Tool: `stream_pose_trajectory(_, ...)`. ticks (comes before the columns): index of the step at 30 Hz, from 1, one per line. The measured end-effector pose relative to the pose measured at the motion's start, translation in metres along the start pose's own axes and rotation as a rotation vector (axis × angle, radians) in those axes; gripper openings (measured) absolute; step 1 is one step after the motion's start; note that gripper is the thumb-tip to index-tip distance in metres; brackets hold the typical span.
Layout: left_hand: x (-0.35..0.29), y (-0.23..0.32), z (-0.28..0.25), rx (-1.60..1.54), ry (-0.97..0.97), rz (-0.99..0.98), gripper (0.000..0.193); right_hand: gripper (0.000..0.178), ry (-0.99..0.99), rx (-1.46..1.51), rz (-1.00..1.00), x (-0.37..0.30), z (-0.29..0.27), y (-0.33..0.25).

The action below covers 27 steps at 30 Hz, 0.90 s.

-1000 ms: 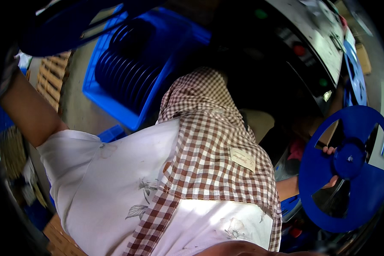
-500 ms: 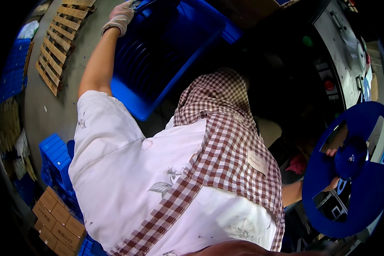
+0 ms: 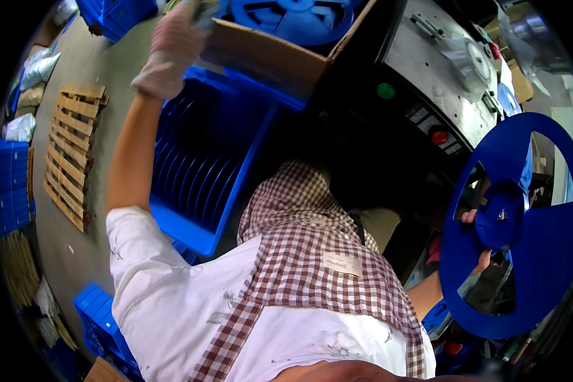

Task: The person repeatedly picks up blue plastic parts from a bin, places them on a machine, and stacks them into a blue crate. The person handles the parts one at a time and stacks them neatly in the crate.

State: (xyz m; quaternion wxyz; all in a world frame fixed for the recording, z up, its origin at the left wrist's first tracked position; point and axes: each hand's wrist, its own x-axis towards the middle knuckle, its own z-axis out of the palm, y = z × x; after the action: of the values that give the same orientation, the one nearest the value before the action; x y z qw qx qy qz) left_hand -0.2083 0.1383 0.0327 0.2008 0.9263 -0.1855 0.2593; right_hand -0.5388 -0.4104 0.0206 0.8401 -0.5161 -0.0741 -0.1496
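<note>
At the right, my right hand point(image 3: 481, 258) grips a large blue plastic reel point(image 3: 544, 239) near its hub. Bare fingers show through the openings between the spokes, and the reel stands tilted on edge. My left hand point(image 3: 172, 54), in a striped, light-coloured glove, is raised at the upper left. It is beside an open cardboard box point(image 3: 264, 54) in which blue reels point(image 3: 293, 16) lie flat. Motion blurs its fingers, so whether they hold anything is unclear. Below that hand, a deep blue crate point(image 3: 188, 229) contains several dark discs standing in a row point(image 3: 197, 181).
A grey-topped machine point(image 3: 420, 48) with a red button point(image 3: 438, 135) and a green button point(image 3: 386, 90) stands at the upper right. A wooden pallet point(image 3: 76, 153) lies on the floor at the left. Blue crates point(image 3: 105, 321) stand at the lower left.
My view has shifted, bringing the cardboard box of reels into sight. The left hand has moved from the blue crate's far end to beside the box. The right hand still holds the reel.
</note>
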Motion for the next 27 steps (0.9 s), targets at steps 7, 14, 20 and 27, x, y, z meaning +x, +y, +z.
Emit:
stream_pose_trajectory(7,0.141,0.105,0.104,0.404,-0.704,-0.310,0.083,0.073,0.074,-0.140,-0.182,0.006,0.046,-0.030)
stream_pose_trajectory(14,0.171,0.050,0.180,0.444,-0.796,-0.688,0.091,0.071,0.286,-0.214,-0.274,-0.045,0.050,-0.058)
stream_pose_trajectory(20,0.173,0.051,0.165,0.492,-0.831,-0.668,0.096,0.070,0.384,-0.202,-0.283,-0.058,0.049,-0.054)
stream_pose_trajectory(27,0.145,0.062,0.033,-0.479,-0.264,-0.603,0.063,0.067,0.291,0.060,-0.165,0.003,0.059,-0.019)
